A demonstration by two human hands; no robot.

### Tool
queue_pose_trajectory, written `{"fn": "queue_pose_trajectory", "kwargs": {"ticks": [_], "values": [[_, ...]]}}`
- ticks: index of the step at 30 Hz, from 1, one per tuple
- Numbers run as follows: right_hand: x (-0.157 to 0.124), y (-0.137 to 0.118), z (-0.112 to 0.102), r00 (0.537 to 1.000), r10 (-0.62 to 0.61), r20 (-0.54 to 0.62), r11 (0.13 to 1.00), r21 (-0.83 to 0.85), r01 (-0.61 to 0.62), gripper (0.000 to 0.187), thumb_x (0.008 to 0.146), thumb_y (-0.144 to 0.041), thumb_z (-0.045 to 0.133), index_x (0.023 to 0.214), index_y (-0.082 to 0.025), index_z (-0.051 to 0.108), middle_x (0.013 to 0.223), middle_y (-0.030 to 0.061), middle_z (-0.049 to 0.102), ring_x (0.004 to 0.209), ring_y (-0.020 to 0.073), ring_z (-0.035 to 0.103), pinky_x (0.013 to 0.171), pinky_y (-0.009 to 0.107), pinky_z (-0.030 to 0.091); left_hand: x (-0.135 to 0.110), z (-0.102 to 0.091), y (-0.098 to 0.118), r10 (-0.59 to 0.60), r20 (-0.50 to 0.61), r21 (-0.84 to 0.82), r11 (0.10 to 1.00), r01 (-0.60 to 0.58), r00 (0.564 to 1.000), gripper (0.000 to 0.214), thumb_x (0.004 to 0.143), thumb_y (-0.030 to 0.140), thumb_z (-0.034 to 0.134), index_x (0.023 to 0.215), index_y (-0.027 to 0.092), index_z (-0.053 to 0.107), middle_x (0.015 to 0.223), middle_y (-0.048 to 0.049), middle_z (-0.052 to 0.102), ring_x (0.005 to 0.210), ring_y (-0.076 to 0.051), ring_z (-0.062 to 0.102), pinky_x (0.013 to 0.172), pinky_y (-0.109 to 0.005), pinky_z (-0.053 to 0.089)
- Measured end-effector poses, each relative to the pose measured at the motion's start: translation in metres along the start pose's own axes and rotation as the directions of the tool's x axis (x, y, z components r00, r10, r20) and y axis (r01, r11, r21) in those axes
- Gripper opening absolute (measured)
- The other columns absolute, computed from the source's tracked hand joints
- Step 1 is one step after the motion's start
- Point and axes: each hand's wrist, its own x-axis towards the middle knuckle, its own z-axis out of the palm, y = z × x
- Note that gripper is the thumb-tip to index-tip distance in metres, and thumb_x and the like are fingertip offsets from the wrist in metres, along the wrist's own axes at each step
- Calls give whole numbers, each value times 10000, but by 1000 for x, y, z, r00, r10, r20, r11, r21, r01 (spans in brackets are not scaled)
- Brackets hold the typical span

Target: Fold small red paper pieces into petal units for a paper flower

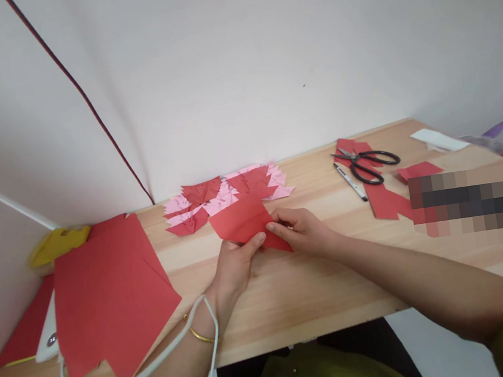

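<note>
Both my hands grip one red paper sheet (243,219) just above the wooden table (294,295). My left hand (234,264) pinches the sheet's near edge with thumb and fingers. My right hand (302,230) clasps the sheet's right side, fingers curled over it. Just behind the sheet lies a row of folded red and pink paper pieces (224,195).
A stack of large red sheets (107,296) lies at the left with a yellow piece (57,242) behind it. Black scissors (369,162), a pen (350,182) and red paper strips (384,201) sit at the right. A white wall rises right behind the table.
</note>
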Motion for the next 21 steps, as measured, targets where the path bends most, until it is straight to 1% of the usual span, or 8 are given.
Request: {"fn": "queue_pose_trajectory", "kwargs": {"ticks": [3,6,9,11,14,16,19,21], "values": [[0,-1,0,1000,8,-3,998,-60,-8,311,932,-392,392,803,-178,577,749,47,618,675,148,533,644,265,419,-2,0,-2,23,30,29,999,-23,999,263,643,225,777,886,168,694,830,-32,704,723,-141,614,678,-265,483],[0,-1,0,1000,-1,-22,994,-114,-2,314,939,-383,373,758,-180,531,714,33,572,643,137,494,621,256,396,-2,1,-2,37,38,19,999,-37,999,242,649,231,775,868,166,697,815,-34,705,706,-142,612,672,-267,479],[1,3,-1,999,0,-50,989,-146,-7,328,937,-392,376,702,-186,477,655,5,500,606,123,446,588,244,369,-1,0,0,41,-14,-3,999,-41,999,245,622,252,792,828,155,701,773,-36,706,676,-146,614,657,-271,475],[2,6,-3,998,2,-64,989,-149,-11,342,935,-404,379,681,-187,454,639,-4,478,595,118,433,574,238,361,1,-1,3,47,-51,-19,999,-48,998,253,607,255,802,814,150,702,771,-36,708,671,-140,612,658,-266,473],[2,7,-5,997,8,-71,992,-128,-17,343,934,-412,381,688,-186,461,658,5,518,603,122,457,578,238,371,3,-2,7,51,-73,-39,998,-54,996,262,596,249,806,812,146,702,782,-31,711,635,-115,592,626,-245,461],[3,7,-8,998,13,-69,993,-116,-21,337,935,-413,378,717,-183,492,707,20,569,631,130,492,599,242,387,5,-4,11,52,-85,-31,998,-55,995,246,588,256,808,776,140,698,702,-18,693,568,-97,558,577,-231,440],[4,8,-13,997,23,-79,990,-137,-33,334,935,-416,378,762,-178,538,766,37,611,673,144,524,628,250,398,7,-8,18,60,-95,18,998,-59,994,215,598,287,799,660,132,663,560,2,628,500,-84,512,539,-223,411],[5,10,-16,995,41,-89,985,-166,-56,333,931,-418,384,778,-176,555,760,37,612,670,149,524,627,254,394,8,-11,21,71,-100,55,996,-66,993,249,613,308,788,572,135,613,526,1,602,490,-84,504,536,-222,400]]}}
